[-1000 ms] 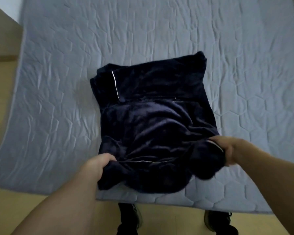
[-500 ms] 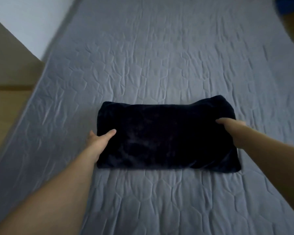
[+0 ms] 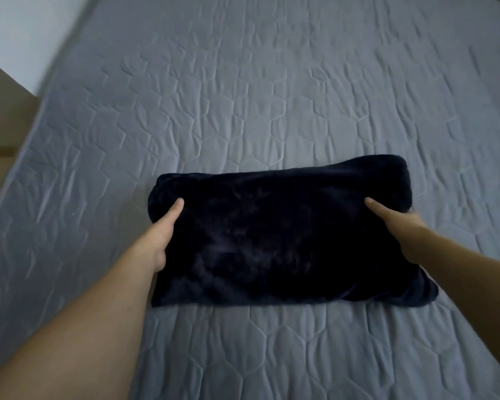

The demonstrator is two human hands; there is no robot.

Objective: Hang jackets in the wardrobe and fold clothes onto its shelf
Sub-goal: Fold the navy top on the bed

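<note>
head view: folded dark fleece garment lies on grey quilted mattress. left hand grips its left end, thumb on top. right hand grips its right end, thumb on top, other fingers hidden.

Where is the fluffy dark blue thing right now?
In the head view, the folded dark blue garment lies on the grey quilted bed cover, a bit right of centre, with the left hand and right hand gripping its two ends.
</note>
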